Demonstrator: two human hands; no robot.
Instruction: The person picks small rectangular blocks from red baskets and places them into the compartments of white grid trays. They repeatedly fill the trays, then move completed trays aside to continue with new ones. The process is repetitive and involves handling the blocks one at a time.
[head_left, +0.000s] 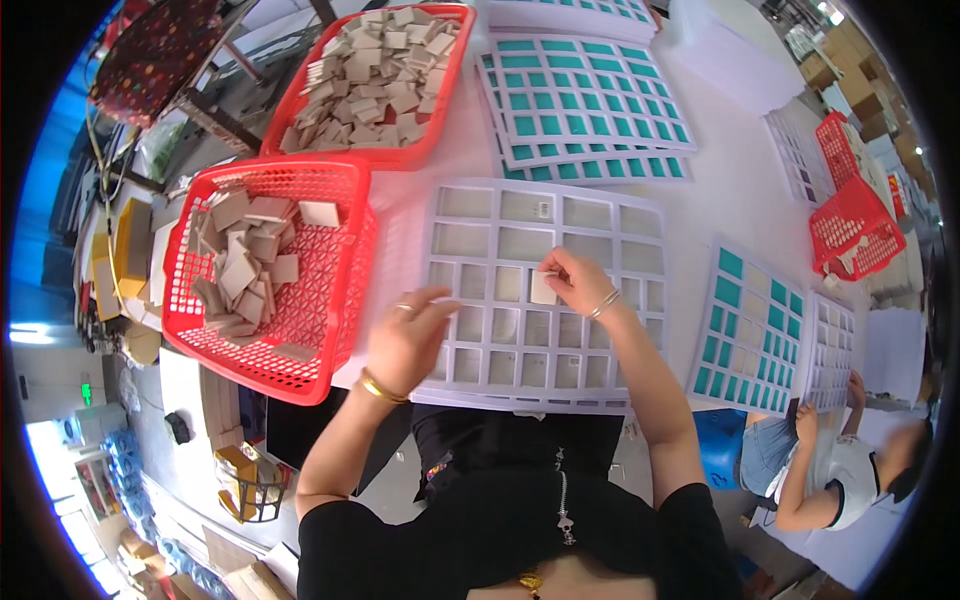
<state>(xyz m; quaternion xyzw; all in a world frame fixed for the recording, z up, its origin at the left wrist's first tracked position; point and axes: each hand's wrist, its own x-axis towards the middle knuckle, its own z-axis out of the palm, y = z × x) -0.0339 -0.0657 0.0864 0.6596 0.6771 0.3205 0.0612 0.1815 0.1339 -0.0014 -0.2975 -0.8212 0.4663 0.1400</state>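
Observation:
A white compartment tray (510,398), divided into several rectangular cells, lies in front of me. Between its thumb and fingertips, my right hand (575,280) pinches a small beige tile (543,290) over a cell near the middle. Off the tray's left edge hovers my left hand (405,340), its fingers apart and nothing seen in them. To its left stands a red plastic basket (345,320) with loose beige tiles (245,255) heaped inside.
A second red basket (455,90), fuller of tiles, stands behind the first. Trays with teal cells (590,100) are stacked at the back. Another teal-celled tray (750,330) lies to the right, near a co-worker (830,480) and a smaller red basket (855,230).

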